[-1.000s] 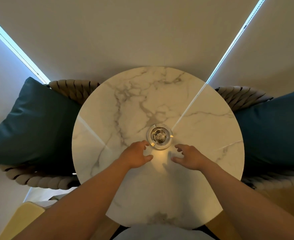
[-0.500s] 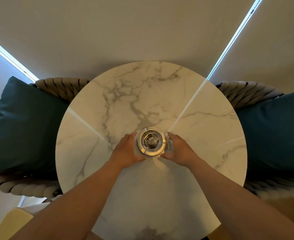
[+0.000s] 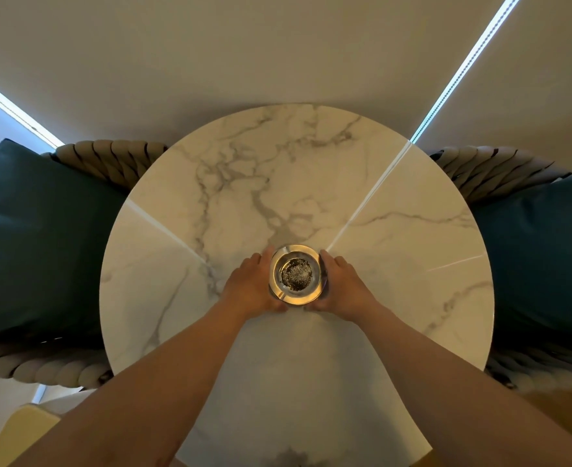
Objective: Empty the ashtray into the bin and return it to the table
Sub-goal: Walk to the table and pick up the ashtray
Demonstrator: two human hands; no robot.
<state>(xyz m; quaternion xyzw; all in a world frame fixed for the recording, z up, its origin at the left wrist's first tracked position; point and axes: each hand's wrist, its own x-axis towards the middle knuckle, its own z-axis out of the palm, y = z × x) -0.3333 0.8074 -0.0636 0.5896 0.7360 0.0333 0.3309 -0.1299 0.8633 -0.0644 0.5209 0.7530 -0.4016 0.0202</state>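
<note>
Fingers (image 3: 265, 256) of both hands are closing around the full ashtray (image 3: 296, 274) near the worktop (image 3: 395, 264) centre, gripping its sides, with emptying and returning not yet done.

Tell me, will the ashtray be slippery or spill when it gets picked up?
The ashtray looks like smooth, shiny glass, so it may be slippery; probably why the left hand and right hand cup opposite sides. It looks thick, so likely heavy for its size. The ash lies loose in the bowl, so tilting would probably spill it.
</note>
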